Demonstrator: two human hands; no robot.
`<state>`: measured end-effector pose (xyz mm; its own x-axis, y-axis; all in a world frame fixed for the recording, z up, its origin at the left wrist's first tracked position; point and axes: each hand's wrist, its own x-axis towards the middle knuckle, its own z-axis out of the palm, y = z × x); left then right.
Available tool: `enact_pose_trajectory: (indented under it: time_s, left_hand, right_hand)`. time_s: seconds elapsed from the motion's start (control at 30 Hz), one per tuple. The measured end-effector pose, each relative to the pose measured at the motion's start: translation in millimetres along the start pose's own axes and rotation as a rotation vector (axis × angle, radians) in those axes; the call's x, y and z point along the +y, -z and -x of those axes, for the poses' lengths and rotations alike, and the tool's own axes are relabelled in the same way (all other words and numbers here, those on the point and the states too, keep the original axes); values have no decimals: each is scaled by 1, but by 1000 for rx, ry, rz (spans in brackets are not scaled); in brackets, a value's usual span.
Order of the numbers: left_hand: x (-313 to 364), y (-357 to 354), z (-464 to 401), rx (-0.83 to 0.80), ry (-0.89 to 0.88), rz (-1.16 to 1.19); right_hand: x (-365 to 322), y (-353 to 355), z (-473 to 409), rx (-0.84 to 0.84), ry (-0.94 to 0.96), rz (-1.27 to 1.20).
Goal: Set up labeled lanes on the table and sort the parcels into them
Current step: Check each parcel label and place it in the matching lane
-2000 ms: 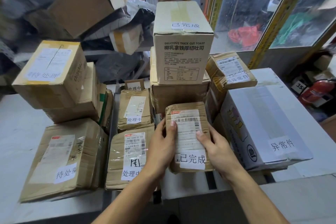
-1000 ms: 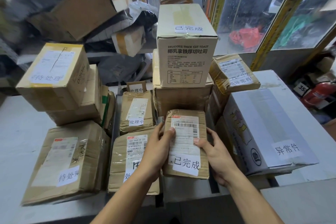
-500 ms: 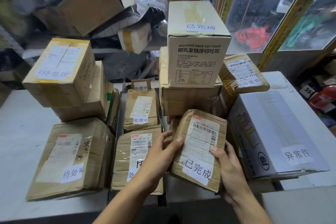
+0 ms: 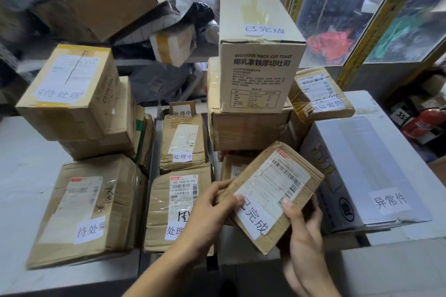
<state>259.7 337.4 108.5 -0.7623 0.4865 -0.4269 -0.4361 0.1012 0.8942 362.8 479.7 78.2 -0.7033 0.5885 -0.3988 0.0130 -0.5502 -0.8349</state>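
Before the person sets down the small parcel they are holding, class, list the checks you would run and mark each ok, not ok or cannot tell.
1. Both hands grip it: left hand and right hand hold the small parcel at opposite edges: ok.
2. Its label reads 已完成, matching the toast box: ok.
3. Parcel level: tilted, one corner raised: not ok.
4. Landing spot in front of the brown box under the toast box: another parcel partly shows there; free room: cannot tell.
5. Toast box stack steady: sits squarely, stability cannot tell.
6. Clear of the white box labelled 异常件: close beside it, touching cannot tell.
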Motion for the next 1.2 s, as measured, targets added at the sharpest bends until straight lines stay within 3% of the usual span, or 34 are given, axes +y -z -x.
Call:
enact_pose_trajectory:
  time_s: [0.27,0.43,0.77,1.2]
  left_hand:
    - [33,36,-39,-77,41,-108]
    - [51,49,-58,-175,93,-190]
    - [39,34,-71,61,88,3]
    - [36,24,-68,-2,80,125]
  right_hand:
    - [-31,5,-29,15,79,131]
    - [-50,4,-54,-203,7,298]
    - [-37,-3,-69,-146,45,295]
    - [-28,-1,-74,-142,84,345]
